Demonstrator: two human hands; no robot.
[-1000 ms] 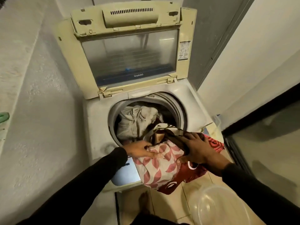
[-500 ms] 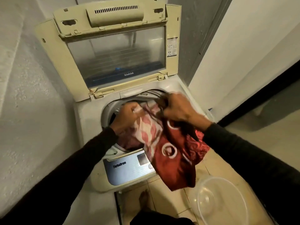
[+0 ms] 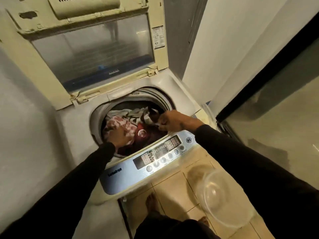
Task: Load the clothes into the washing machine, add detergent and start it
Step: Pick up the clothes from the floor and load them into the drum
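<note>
A top-loading washing machine (image 3: 76, 128) stands against the wall with its lid (image 3: 89, 49) raised upright. Its drum holds a pile of clothes: a pink-and-white patterned cloth (image 3: 119, 124), a dark red cloth (image 3: 146, 135) and pale garments (image 3: 131, 113) behind them. My left hand (image 3: 121, 135) presses down on the pink patterned cloth inside the drum. At the drum's right rim, my right hand (image 3: 174, 120) grips a dark piece of fabric. The silver control panel (image 3: 160, 156) with buttons runs along the machine's front edge.
A clear plastic basin (image 3: 222, 197) sits on the tiled floor (image 3: 170, 188) to the right of my bare feet (image 3: 151, 202). Grey wall on the left, white wall and a dark-framed glass door (image 3: 269, 94) on the right.
The red and pink cloth, held over the control panel a second ago, has been lifted over the rim and now lies inside the drum. Both hands followed it in.
</note>
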